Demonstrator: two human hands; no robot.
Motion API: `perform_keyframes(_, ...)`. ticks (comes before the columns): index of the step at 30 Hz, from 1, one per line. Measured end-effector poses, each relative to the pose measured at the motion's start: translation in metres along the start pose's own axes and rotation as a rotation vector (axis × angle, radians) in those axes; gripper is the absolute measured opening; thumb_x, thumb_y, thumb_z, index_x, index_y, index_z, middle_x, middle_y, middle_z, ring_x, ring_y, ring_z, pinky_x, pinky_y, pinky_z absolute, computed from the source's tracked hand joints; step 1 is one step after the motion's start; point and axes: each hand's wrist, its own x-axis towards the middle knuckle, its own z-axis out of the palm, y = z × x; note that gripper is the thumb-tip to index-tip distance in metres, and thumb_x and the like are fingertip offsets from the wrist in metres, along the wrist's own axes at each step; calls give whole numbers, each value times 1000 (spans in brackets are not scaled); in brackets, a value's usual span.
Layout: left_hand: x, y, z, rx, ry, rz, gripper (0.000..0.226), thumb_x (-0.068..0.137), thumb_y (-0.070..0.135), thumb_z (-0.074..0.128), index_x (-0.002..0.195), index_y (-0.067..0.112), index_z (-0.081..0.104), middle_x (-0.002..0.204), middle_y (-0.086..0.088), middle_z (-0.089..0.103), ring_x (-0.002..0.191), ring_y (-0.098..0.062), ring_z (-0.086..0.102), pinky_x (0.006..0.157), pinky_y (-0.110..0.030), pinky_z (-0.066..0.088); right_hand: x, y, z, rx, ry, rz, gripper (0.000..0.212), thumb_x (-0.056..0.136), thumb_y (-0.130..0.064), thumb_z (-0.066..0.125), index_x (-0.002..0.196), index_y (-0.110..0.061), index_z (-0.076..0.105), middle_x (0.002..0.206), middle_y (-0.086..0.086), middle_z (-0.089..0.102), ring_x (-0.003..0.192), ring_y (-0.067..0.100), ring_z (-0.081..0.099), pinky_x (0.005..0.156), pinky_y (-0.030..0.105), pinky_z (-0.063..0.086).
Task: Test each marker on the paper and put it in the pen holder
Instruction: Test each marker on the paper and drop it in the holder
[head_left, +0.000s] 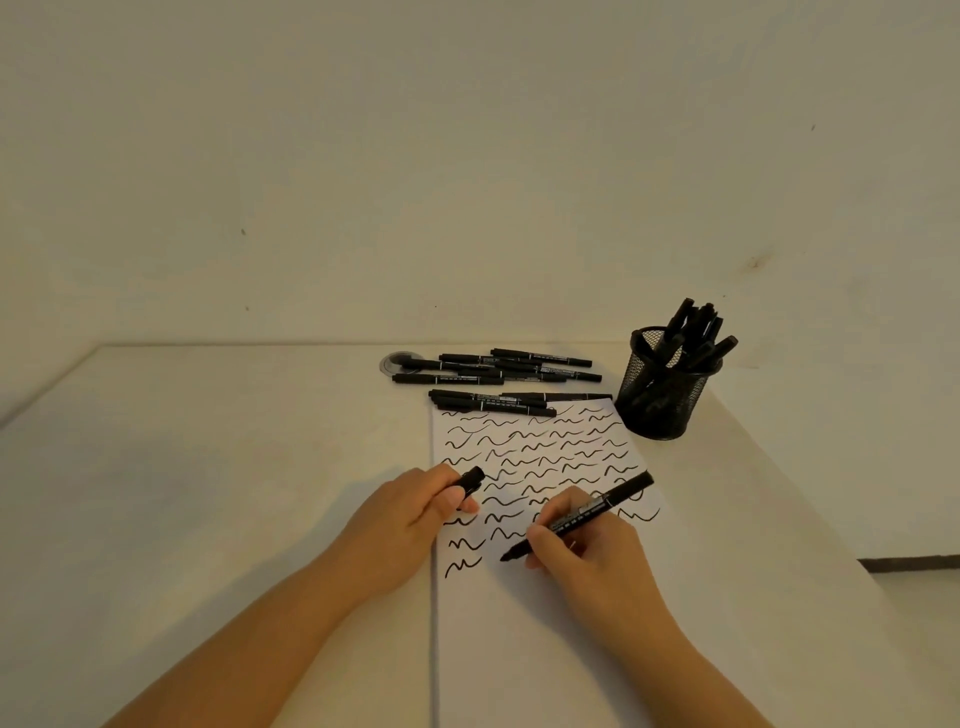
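Observation:
A white sheet of paper (540, 623) lies on the table, covered with several black squiggles. My right hand (587, 551) grips an uncapped black marker (618, 496), its tip down on the paper just right of the lowest squiggles. My left hand (415, 512) rests at the paper's left edge and pinches the marker's black cap (471, 480). A black mesh pen holder (665, 387) stands beyond the paper's far right corner with several markers in it. Several loose black markers (493, 366) lie in a pile past the paper's far edge.
A round cable grommet (397, 362) sits in the table beside the marker pile. The pale wall rises right behind the table's far edge. The table's right edge runs diagonally past the pen holder, with dark floor trim (909, 564) beyond it.

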Motion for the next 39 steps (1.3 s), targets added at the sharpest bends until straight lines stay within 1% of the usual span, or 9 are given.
perform_keyframes(3, 1, 0, 2, 0, 9, 8, 23, 96, 32, 35, 89, 41, 55, 93, 25, 63, 95, 1, 55, 85, -28, 45, -2, -1, 1, -51, -71, -28, 16, 80, -17, 62, 67, -26, 59, 64, -3, 69, 54, 0, 52, 54, 13, 40)
perform_keyframes(8, 0, -1, 2, 11, 23, 6, 25, 96, 32, 36, 83, 46, 52, 92, 24, 64, 93, 2, 54, 84, -28, 45, -1, 1, 0, -121, -61, -79, 14, 82, -20, 62, 70, -25, 58, 68, 6, 66, 46, 4, 39, 49, 18, 34)
perform_keyframes(16, 0, 1, 3, 2, 17, -21, 22, 96, 29, 37, 91, 33, 58, 91, 27, 63, 94, 1, 55, 84, -26, 44, 0, 8, -2, -151, 94, -65, 18, 82, -17, 60, 67, -22, 53, 58, 2, 61, 47, 3, 45, 45, 15, 36)
perform_keyframes(21, -3, 2, 3, 114, 45, 41, 28, 95, 38, 33, 90, 26, 58, 82, 21, 59, 83, -1, 50, 71, -25, 41, 5, 11, -14, 181, 272, -15, 13, 83, -19, 61, 70, -22, 57, 58, -5, 64, 52, 3, 54, 52, 12, 41)
perform_keyframes(26, -5, 10, 7, 302, 49, 246, 43, 90, 49, 22, 90, 21, 55, 76, 26, 40, 77, -3, 38, 66, -17, 33, 8, 12, -20, 564, 122, 17, 25, 84, -4, 57, 69, -23, 65, 55, 1, 58, 49, 13, 48, 49, 19, 41)
perform_keyframes(29, -6, 14, 8, 337, 37, 297, 41, 91, 46, 23, 90, 21, 55, 78, 23, 40, 77, -2, 35, 68, -21, 33, 7, 10, -19, 733, 44, 14, 14, 75, -21, 56, 66, -20, 67, 54, 4, 57, 50, 12, 49, 46, 20, 40)
perform_keyframes(31, -6, 16, 8, 344, 36, 302, 41, 91, 46, 23, 89, 21, 55, 78, 22, 40, 76, -3, 35, 68, -22, 33, 7, 10, -19, 737, 40, 8, 17, 76, -23, 54, 66, -18, 67, 53, 5, 57, 49, 13, 49, 45, 20, 40)
perform_keyframes(35, -6, 18, 8, 332, 33, 299, 41, 91, 47, 23, 90, 22, 55, 79, 22, 42, 77, -4, 38, 68, -23, 35, 7, 9, -17, 643, 59, -5, 36, 90, -7, 46, 65, -20, 68, 52, 4, 58, 50, 12, 50, 46, 18, 40)
perform_keyframes(39, -8, 19, 9, 332, 31, 310, 41, 91, 46, 24, 91, 22, 57, 81, 19, 46, 79, -5, 40, 70, -26, 37, 4, 6, -16, 539, 54, -22, 35, 90, -1, 45, 68, -19, 66, 53, 4, 61, 50, 11, 51, 47, 17, 41)
